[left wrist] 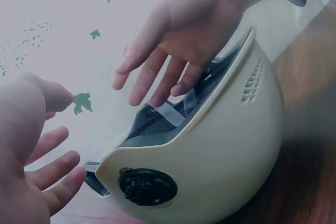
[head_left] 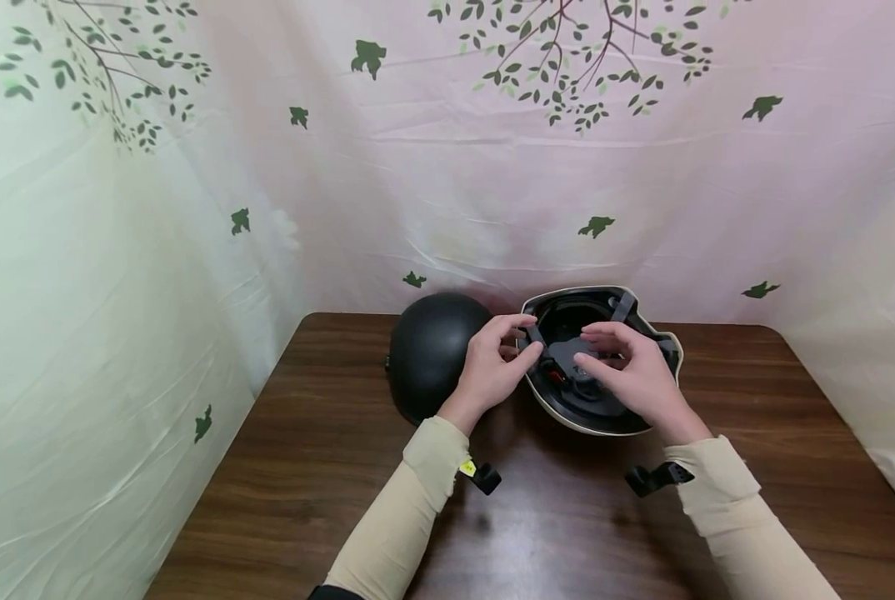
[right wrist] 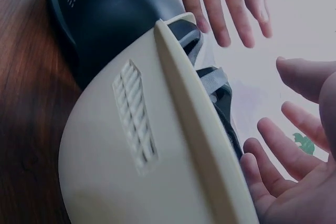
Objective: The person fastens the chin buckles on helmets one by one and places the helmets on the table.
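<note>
A cream helmet (head_left: pixel 605 419) lies upside down on the table, its black lining facing up. Grey straps (head_left: pixel 623 307) and a small red buckle part (head_left: pixel 556 377) show inside it. My left hand (head_left: pixel 495 364) is over the helmet's left rim, fingers loosely bent. Over the opening's right side is my right hand (head_left: pixel 637 377), thumb and fingers apart. Nothing is held in either hand. The left wrist view shows a black round fitting (left wrist: pixel 148 186) on the cream shell; vent slots (right wrist: pixel 135 116) appear in the right wrist view.
A black helmet (head_left: pixel 428 358) sits dome up beside the cream one, partly behind my left hand. Both stand toward the back of the dark wooden table (head_left: pixel 305 475). A leaf-patterned curtain (head_left: pixel 455 183) hangs behind and along the sides.
</note>
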